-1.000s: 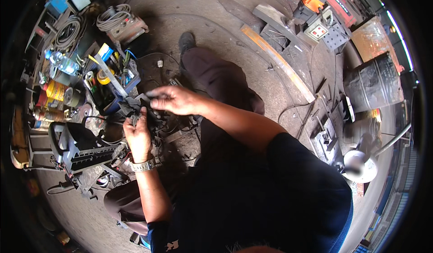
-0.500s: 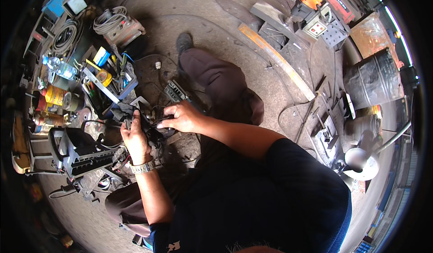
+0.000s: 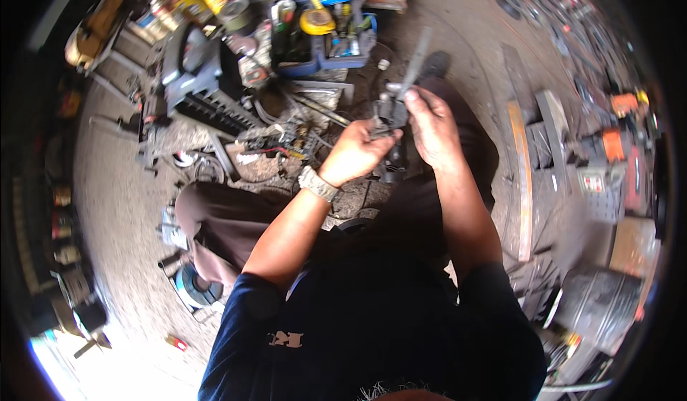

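Observation:
In front of my knees, both hands are on a small dark, blocky part (image 3: 391, 112). My left hand (image 3: 358, 149), below a metal-banded wristwatch (image 3: 318, 184), closes its fingers on the part's lower left side. My right hand (image 3: 435, 130) is closed at its right side, thumb and fingers by the base of a long, flat grey strip (image 3: 416, 59). That strip points up and away, blurred; I cannot tell whether it is a tool or belongs to the part. Below the hands, more dark machine pieces (image 3: 391, 168) lie partly hidden.
A blue toolbox (image 3: 322, 65) with a yellow tape measure (image 3: 317, 21) stands beyond my left hand. Left of it sits a black slotted housing (image 3: 204, 90) among loose wires. My shoe (image 3: 434, 65) is ahead; a rusty flat bar (image 3: 524, 179) and a metal drum (image 3: 597, 304) lie right.
The view has swung left, so the toolbox and housing now appear farther up and right. My hands have shifted with the dark part, and the long grey strip now shows upright beside my right hand.

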`<action>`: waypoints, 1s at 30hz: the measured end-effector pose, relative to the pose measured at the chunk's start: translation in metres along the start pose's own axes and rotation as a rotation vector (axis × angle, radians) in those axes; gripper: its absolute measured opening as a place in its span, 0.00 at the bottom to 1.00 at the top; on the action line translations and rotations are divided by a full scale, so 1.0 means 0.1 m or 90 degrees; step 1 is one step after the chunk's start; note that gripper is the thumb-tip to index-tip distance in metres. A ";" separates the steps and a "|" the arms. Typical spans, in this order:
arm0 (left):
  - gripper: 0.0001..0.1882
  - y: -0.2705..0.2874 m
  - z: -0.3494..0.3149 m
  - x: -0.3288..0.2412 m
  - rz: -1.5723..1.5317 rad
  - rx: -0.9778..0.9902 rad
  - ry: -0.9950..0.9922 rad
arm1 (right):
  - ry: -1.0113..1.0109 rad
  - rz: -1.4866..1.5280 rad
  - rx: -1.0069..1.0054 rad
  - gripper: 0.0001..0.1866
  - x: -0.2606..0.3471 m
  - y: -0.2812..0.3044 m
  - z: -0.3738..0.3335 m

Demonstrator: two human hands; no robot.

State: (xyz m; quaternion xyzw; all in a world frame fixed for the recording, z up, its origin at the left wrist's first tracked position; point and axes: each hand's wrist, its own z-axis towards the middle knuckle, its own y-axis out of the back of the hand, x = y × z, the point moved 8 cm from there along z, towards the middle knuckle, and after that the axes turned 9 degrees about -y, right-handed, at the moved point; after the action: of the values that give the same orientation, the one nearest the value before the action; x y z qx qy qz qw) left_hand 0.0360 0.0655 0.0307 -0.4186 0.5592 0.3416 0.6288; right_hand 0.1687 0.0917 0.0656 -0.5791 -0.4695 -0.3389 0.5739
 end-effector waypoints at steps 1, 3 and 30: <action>0.10 0.03 0.00 0.10 -0.020 -0.008 0.004 | -0.016 0.018 -0.034 0.16 -0.04 0.01 0.03; 0.10 0.03 -0.03 0.13 -0.022 0.015 -0.013 | -0.013 0.095 -0.032 0.14 -0.09 -0.01 0.07; 0.31 0.92 -0.81 0.48 0.355 -0.145 0.064 | 0.023 -0.240 0.041 0.14 -0.36 -0.44 0.60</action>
State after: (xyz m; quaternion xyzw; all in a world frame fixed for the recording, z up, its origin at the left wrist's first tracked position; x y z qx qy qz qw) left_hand -0.0733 0.0285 -0.0323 -0.3331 0.6410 0.5406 0.4312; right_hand 0.1066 0.1403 0.0406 -0.4562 -0.5701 -0.4355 0.5264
